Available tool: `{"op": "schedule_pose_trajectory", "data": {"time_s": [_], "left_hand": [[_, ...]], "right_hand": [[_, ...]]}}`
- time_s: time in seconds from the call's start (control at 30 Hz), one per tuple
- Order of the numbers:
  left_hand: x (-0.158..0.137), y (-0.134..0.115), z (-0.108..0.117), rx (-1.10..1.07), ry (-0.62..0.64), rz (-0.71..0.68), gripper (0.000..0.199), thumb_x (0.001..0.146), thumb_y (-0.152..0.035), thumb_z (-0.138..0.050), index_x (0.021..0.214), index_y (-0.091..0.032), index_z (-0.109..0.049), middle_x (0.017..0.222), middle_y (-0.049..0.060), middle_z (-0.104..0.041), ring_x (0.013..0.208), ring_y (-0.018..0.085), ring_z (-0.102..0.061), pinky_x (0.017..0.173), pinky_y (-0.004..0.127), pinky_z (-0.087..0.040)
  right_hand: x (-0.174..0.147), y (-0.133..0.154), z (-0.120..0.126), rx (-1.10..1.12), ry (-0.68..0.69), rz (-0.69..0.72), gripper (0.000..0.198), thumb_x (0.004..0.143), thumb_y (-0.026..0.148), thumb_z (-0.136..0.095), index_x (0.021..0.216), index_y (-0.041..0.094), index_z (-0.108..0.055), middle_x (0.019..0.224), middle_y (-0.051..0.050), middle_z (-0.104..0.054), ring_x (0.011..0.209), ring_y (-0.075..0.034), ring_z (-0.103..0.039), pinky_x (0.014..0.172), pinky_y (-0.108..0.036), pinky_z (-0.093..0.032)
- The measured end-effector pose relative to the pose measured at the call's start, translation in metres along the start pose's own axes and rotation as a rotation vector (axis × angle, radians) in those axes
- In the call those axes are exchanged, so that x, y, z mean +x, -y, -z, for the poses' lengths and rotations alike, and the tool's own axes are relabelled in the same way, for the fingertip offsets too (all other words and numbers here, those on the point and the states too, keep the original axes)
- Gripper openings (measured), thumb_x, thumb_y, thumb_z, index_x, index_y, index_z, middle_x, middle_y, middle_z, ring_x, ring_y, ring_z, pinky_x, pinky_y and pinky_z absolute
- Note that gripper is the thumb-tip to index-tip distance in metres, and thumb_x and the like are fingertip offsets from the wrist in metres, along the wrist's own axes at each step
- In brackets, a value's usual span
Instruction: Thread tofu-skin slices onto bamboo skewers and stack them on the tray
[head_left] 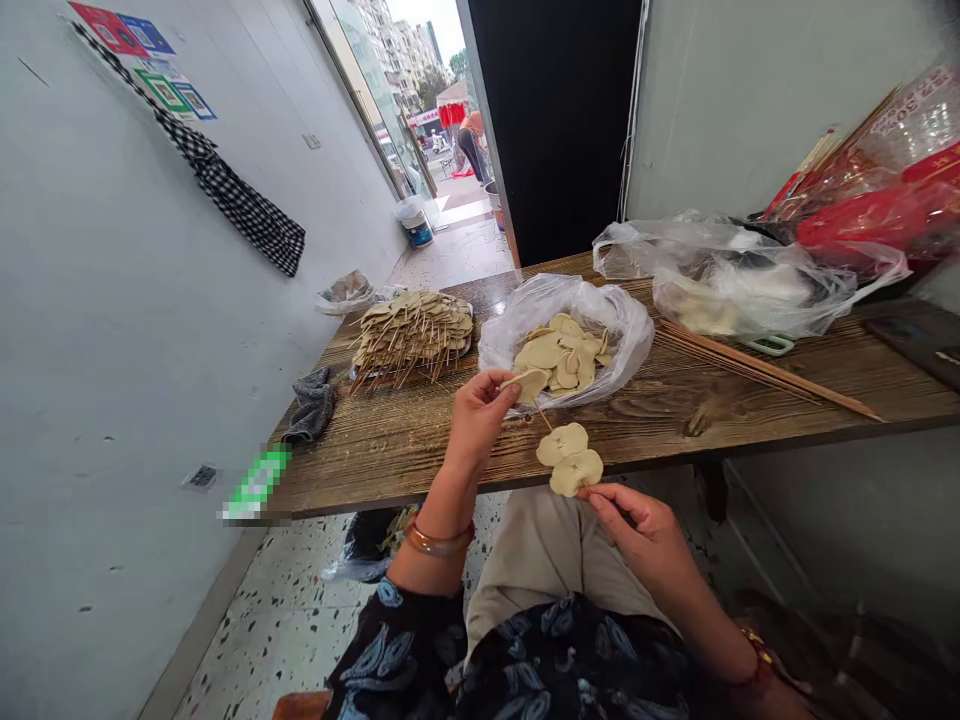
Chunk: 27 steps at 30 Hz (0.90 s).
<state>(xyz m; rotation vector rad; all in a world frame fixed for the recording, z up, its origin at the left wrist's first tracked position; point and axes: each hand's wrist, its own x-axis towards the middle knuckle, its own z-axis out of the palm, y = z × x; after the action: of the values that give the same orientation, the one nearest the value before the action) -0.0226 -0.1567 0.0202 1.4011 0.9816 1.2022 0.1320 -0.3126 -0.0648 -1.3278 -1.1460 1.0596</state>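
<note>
At the front edge of a dark-brown wooden worktop [660, 428], a person's left hand [480, 415] pinches a flat beige slice [527, 385], the right hand [634, 520] gripping a thin wooden skewer [543, 416] bearing two lobed slices [574, 468].
The low grip apparently frees the tip; a white translucent plastic bag [636, 335] of beige pieces [559, 355] sits just beyond, unobstructed, between piled loaded skewers [414, 330] toward the left edge and long brown sticks [772, 370] rightward.

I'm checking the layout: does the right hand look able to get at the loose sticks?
Probably yes: nothing visible blocks the right hand from the sticks, lying largely uncovered on the table, though its grip on the skewer would likely have to open first.
</note>
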Motion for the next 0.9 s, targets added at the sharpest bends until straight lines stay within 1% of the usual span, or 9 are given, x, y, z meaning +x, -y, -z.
{"op": "schedule_pose_trajectory", "data": {"time_s": [0.23,0.3,0.37,0.47,0.57,0.67,0.77,0.9], "left_hand": [[-0.003,0.007,0.003,0.184,0.037,-0.057,0.016,0.070,-0.030,-0.071,0.081,-0.018,-0.068,0.072,-0.002,-0.062,0.060,0.009,-0.052,0.057,0.020,-0.042],[-0.004,0.007,0.002,0.218,0.048,-0.071,0.015,0.071,-0.029,-0.071,0.080,-0.018,-0.069,0.072,-0.001,-0.063,0.060,0.009,-0.052,0.056,0.020,-0.041],[-0.006,0.007,-0.001,0.226,0.055,-0.067,0.015,0.070,-0.029,-0.071,0.079,-0.018,-0.069,0.071,-0.001,-0.062,0.060,0.009,-0.052,0.056,0.020,-0.041],[-0.007,0.010,-0.003,0.137,0.023,-0.021,0.018,0.068,-0.029,-0.073,0.079,-0.017,-0.067,0.069,-0.001,-0.062,0.060,0.009,-0.053,0.056,0.020,-0.043],[-0.007,0.013,-0.003,-0.025,-0.023,0.056,0.023,0.066,-0.031,-0.074,0.080,-0.016,-0.064,0.073,-0.001,-0.062,0.062,0.009,-0.055,0.058,0.021,-0.048],[-0.007,0.015,-0.003,-0.148,-0.009,0.149,0.027,0.064,-0.033,-0.076,0.079,-0.016,-0.062,0.072,-0.001,-0.062,0.061,0.009,-0.057,0.056,0.022,-0.051],[-0.008,0.012,-0.004,-0.225,-0.007,0.220,0.031,0.062,-0.033,-0.078,0.080,-0.015,-0.061,0.072,0.000,-0.063,0.059,0.009,-0.058,0.053,0.021,-0.051],[-0.009,0.008,-0.004,-0.267,-0.006,0.277,0.034,0.059,-0.034,-0.079,0.079,-0.014,-0.060,0.073,0.000,-0.064,0.059,0.010,-0.059,0.054,0.023,-0.052]], "right_hand": [[0.004,0.000,-0.001,0.007,0.001,-0.001,0.032,0.088,0.042,-0.055,0.093,0.018,-0.075,0.080,-0.005,-0.072,0.075,-0.020,-0.065,0.068,-0.028,-0.049],[0.005,0.000,-0.002,0.006,-0.010,0.020,0.031,0.087,0.041,-0.056,0.092,0.018,-0.075,0.083,-0.006,-0.073,0.079,-0.021,-0.065,0.070,-0.029,-0.049],[0.006,-0.002,-0.002,0.002,-0.017,0.026,0.031,0.087,0.042,-0.055,0.093,0.018,-0.075,0.084,-0.006,-0.074,0.077,-0.021,-0.066,0.069,-0.029,-0.050],[0.007,-0.003,-0.003,0.003,-0.027,0.027,0.033,0.088,0.043,-0.055,0.097,0.019,-0.075,0.086,-0.006,-0.074,0.072,-0.020,-0.066,0.065,-0.029,-0.051],[0.005,-0.001,-0.002,0.015,-0.025,0.062,0.030,0.088,0.041,-0.055,0.093,0.019,-0.075,0.089,-0.007,-0.075,0.082,-0.023,-0.068,0.073,-0.031,-0.052],[0.004,0.001,-0.002,0.014,-0.024,0.082,0.027,0.087,0.040,-0.057,0.089,0.020,-0.076,0.090,-0.007,-0.075,0.086,-0.024,-0.069,0.077,-0.033,-0.052],[0.003,0.000,-0.002,0.010,-0.024,0.084,0.026,0.087,0.039,-0.057,0.091,0.021,-0.076,0.092,-0.008,-0.075,0.089,-0.025,-0.069,0.078,-0.034,-0.053],[0.003,-0.005,-0.001,-0.007,-0.025,0.074,0.027,0.087,0.040,-0.057,0.094,0.021,-0.075,0.094,-0.008,-0.075,0.088,-0.025,-0.069,0.077,-0.036,-0.054]]}}
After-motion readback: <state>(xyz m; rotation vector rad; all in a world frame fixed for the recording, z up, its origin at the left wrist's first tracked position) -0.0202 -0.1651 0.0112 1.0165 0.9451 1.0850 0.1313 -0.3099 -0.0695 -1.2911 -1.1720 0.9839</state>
